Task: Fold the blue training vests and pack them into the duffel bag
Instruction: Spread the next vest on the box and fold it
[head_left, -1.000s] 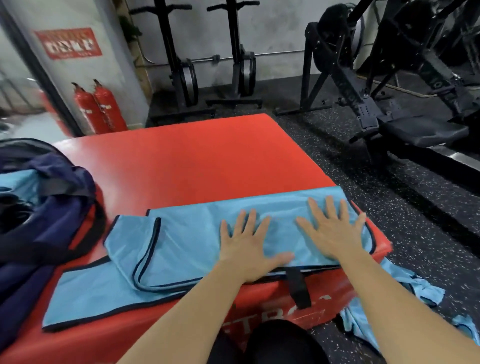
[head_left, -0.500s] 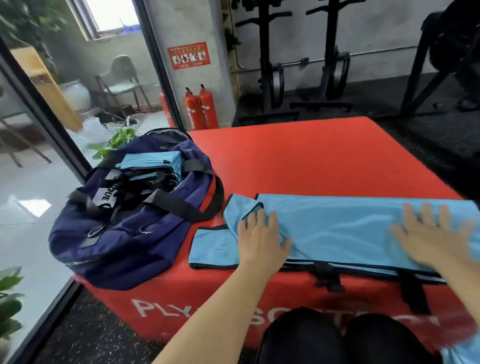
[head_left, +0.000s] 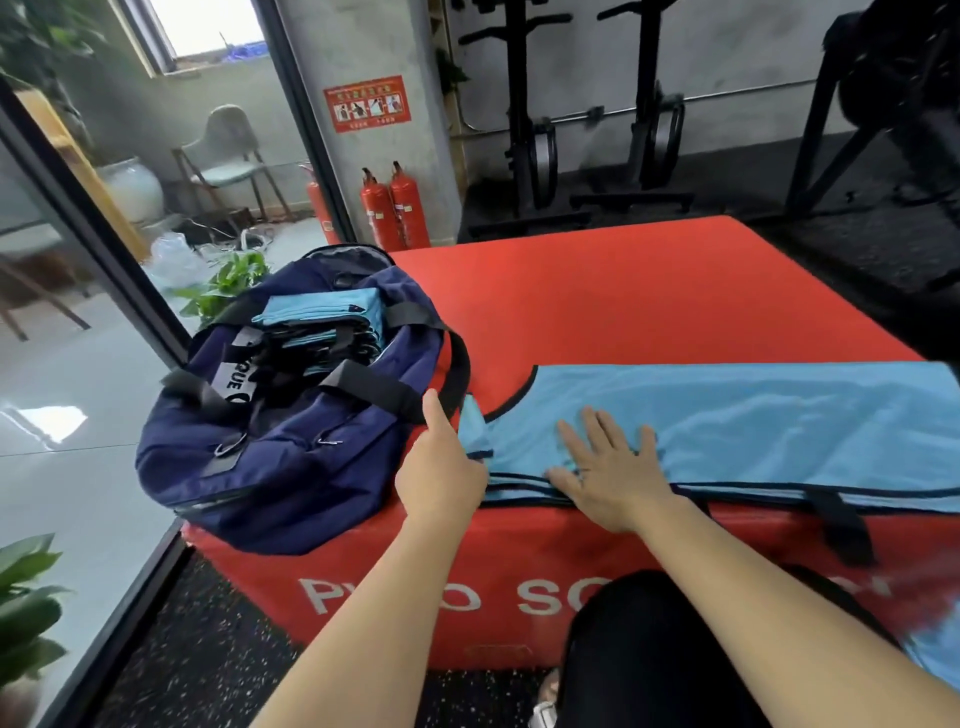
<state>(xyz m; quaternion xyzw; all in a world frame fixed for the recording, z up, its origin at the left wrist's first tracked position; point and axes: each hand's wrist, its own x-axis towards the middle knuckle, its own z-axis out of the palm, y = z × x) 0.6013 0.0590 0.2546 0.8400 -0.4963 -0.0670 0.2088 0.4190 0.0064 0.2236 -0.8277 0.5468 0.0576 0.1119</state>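
Red box (head_left: 623, 291), "QUE"-tagged duffel bag (head_left: 291, 467); left hand (head_left: 441, 478) seemingly pinches vest (head_left: 779, 415), right hand (head_left: 608, 478) flat atop.

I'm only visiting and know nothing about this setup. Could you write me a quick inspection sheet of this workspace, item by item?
Surface: red padded box, white lettering on its front.
Job's things: blue vest spread along the box's near edge; navy duffel bag open on the left corner, folded vests stacked inside.
Clutter: blue cloth at the lower right, off the box.
Hands: left hand grips the vest's left end; right hand presses flat on it.
Cables: what look like cords on the floor beyond the glass; too blurred to be sure.
Surroundings: fire extinguishers, gym racks, potted plants, chair.
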